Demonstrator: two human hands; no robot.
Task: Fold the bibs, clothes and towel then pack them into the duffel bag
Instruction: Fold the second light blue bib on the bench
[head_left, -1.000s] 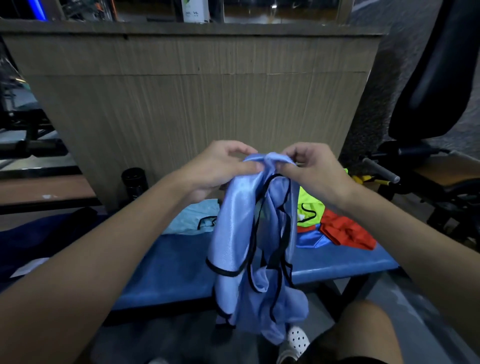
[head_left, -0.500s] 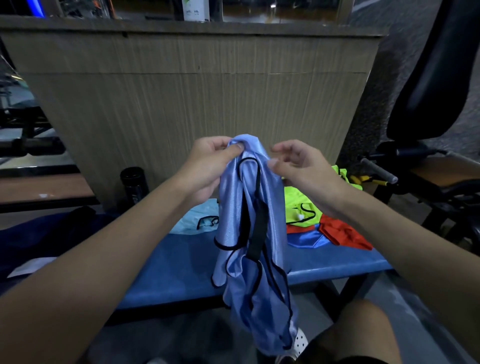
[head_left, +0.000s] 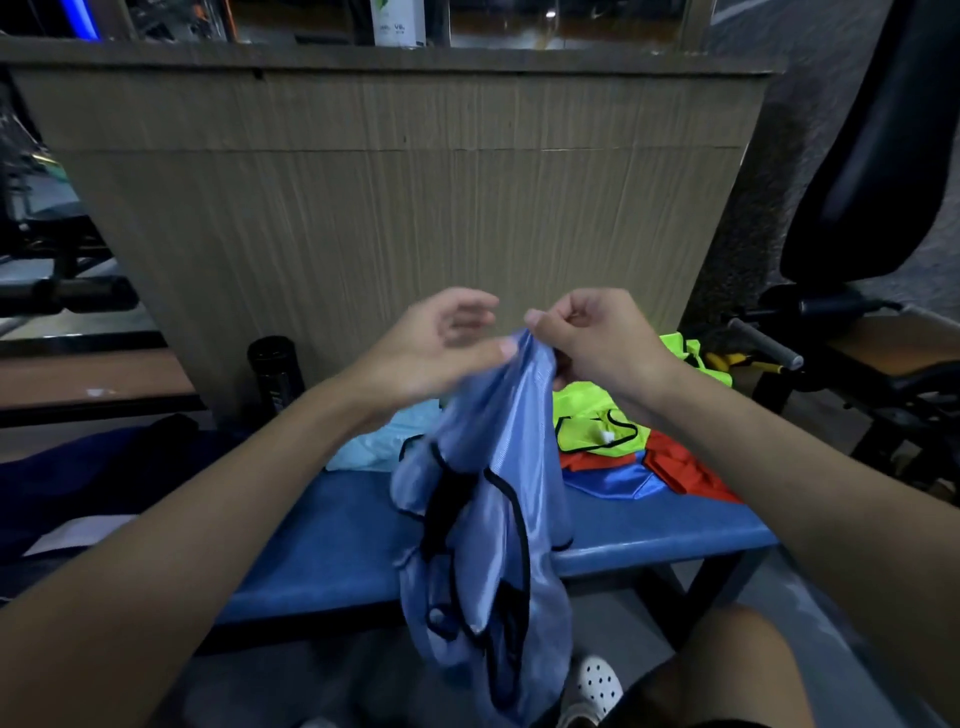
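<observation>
Bib in hand: my light blue bib (head_left: 498, 519) with black trim hangs in front of me, its top edge up at my hands and the rest bunched and twisted below, reaching past the front edge of the bench (head_left: 322, 545).
Long axis: roughly vertical, from my fingertips down toward my knee; the cloth is not yet spread flat.
Right hand (head_left: 587, 338): curled closed, thumb and forefinger pinching the top edge of the bib. This hand carries the weight, as I judge it.
Left hand (head_left: 441, 343): fingers loosely parted and partly open, thumb tip touching the same top edge just beside the right hand's pinch. I cannot tell whether it has a firm hold.
Hand spacing: both hands meet at one point on the hem, close together, raised above the bench, wrists bent inward.
Governing relation: the bib lies directly below both hands; the left hand is nearer the free fabric on the left side of the bundle.
Next move, as judged: slide the left hand outward along the top edge to find the other shoulder and open the bib to full width before folding.
Other bibs: a yellow-green bib (head_left: 597, 421), a red bib (head_left: 685, 473) and a dark blue bib (head_left: 613, 480) lie heaped on the right end of the bench, unfolded; a pale blue cloth (head_left: 374, 447) lies behind my left wrist.
Duffel bag: not clearly identifiable in view.
Progress: early; nothing visible is folded or packed.
</observation>
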